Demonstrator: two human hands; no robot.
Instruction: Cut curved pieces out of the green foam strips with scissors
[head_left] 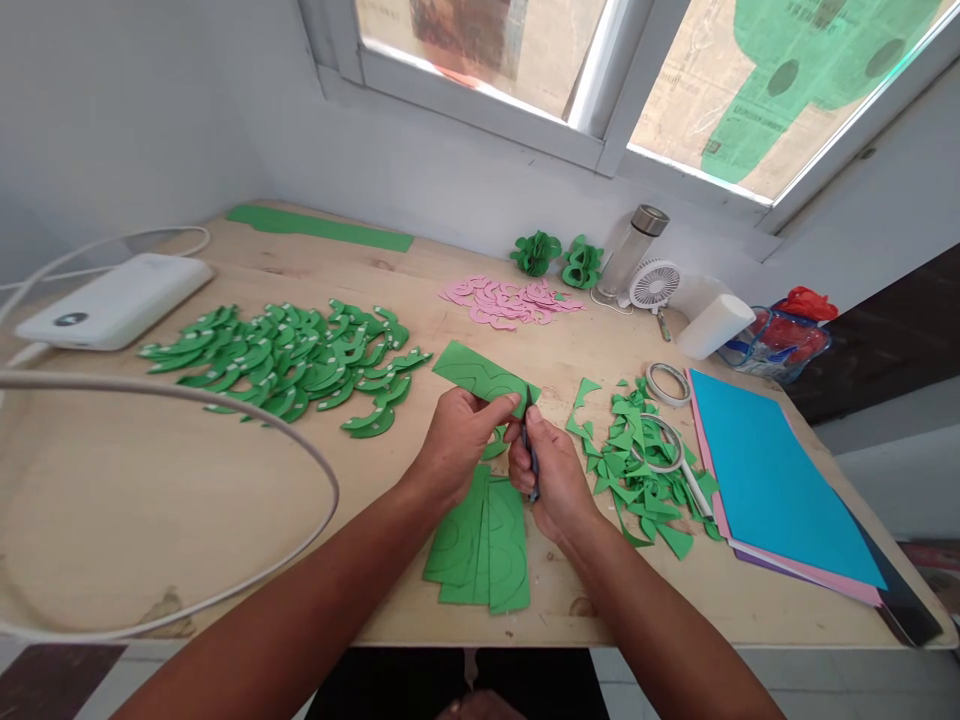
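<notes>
R hand [551, 465] hides most of scissors [533, 470] at green paper [480, 375].

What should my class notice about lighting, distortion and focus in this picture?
Head view: daylight whitens strips along the window; head view: the bottle leans outward, probably wide-angle stretch; head view: the near cable looks softer than the left hand and right hand.

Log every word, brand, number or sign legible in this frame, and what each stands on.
None can be read for certain.
Printed sheets on the window: lines of print, too small and blurred.
White power bank: dark oval mark, nothing legible.
Green strips: drawn curves, no lettering visible.
</notes>
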